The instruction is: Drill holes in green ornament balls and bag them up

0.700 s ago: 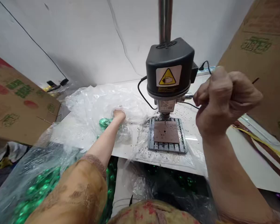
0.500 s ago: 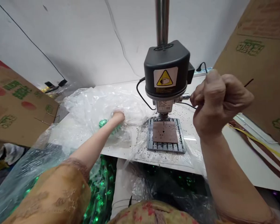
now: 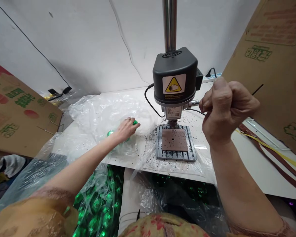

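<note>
Right grip clamped on thin lever of bench drill press. Brown plate on slotted base: one hole done, rest undrilled. Left grip on green item, closure unclear.

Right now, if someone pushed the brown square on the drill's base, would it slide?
Probably: the thin square shows no clamp on the slotted metal base. It looks stiff rather than floppy, lying flat with a clean round hole, so it would likely move in one piece.
</note>
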The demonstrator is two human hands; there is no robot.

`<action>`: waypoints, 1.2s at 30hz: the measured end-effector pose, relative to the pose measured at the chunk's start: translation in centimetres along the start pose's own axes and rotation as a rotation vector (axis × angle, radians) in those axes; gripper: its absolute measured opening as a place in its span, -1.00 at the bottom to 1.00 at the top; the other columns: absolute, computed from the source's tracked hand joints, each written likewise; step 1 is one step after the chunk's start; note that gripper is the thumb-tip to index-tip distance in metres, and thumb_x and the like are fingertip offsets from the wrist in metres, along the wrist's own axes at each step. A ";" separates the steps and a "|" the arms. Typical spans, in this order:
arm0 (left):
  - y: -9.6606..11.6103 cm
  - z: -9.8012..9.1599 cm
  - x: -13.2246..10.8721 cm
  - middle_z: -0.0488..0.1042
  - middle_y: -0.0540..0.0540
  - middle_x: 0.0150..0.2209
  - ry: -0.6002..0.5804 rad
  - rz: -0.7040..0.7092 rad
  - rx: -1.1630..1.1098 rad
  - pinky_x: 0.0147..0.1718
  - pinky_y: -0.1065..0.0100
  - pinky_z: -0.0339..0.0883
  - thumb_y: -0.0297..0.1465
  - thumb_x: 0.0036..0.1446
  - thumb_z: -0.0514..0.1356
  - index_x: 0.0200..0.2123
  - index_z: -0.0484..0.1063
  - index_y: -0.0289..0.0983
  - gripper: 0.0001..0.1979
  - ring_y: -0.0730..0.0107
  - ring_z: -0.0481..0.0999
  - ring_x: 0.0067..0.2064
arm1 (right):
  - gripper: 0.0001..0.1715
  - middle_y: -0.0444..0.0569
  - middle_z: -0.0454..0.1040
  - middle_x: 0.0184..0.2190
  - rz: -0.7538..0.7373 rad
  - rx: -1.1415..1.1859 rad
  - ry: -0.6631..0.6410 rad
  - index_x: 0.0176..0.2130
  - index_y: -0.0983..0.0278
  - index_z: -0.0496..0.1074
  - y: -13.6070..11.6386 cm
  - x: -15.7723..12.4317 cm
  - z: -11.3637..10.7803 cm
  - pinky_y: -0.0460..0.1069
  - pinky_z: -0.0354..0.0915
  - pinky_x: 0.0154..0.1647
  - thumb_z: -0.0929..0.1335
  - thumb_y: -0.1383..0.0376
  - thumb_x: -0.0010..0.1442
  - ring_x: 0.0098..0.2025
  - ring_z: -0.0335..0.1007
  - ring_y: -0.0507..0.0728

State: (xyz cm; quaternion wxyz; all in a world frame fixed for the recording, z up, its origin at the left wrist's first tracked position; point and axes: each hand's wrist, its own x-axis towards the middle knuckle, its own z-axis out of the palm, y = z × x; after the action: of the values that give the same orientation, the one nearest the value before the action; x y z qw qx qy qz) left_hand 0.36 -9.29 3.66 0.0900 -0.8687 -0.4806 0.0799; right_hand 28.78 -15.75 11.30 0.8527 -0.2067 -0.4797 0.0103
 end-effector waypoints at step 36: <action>13.9 4.3 3.0 0.51 -0.15 -0.11 0.304 -0.161 -1.397 -0.10 0.23 0.37 -0.23 0.03 0.34 0.06 0.37 -0.26 -0.47 0.27 0.50 -0.12 | -0.49 -0.28 0.05 -0.71 0.058 -0.043 -0.053 -0.64 0.25 0.07 -0.4 0.7 0.4 -0.08 -0.02 -0.60 0.29 0.39 0.28 -0.67 -0.06 -0.11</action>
State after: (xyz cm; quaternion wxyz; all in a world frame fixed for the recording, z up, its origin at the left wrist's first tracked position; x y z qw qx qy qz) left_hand 12.38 -13.70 -3.91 -0.4154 -0.6866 -0.4640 -0.3752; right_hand 28.81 -15.78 12.19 0.8343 -0.2386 -0.4960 0.0300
